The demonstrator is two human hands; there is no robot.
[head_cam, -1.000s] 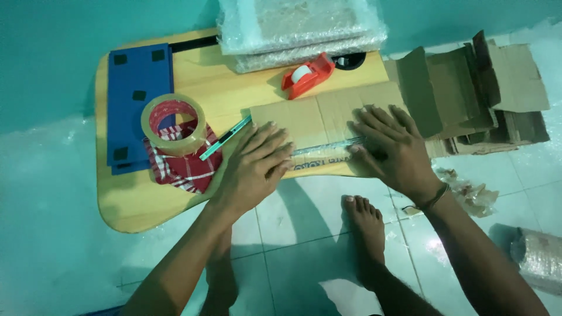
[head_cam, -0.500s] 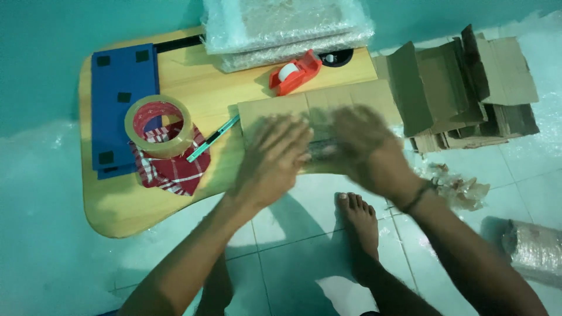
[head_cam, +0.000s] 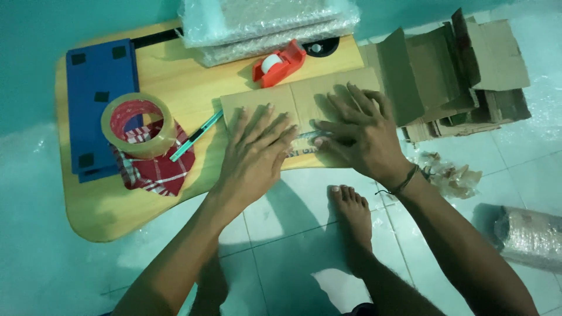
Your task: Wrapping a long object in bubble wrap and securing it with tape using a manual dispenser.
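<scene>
A: Where are the hands?

B: Both lie flat, fingers spread wide, holding nothing. The left hand (head_cam: 257,146) and right hand (head_cam: 357,131) press on a flattened cardboard piece (head_cam: 304,99) at the near right edge of the wooden lap table (head_cam: 117,205).

A: How to press it well?

B: I'd say keep the palms low and even along the taped seam.

A: Any containers?

B: Folded cardboard boxes (head_cam: 462,76) far right, flat and seemingly holding nothing. A red tape dispenser (head_cam: 280,63) holds a white roll.
</scene>
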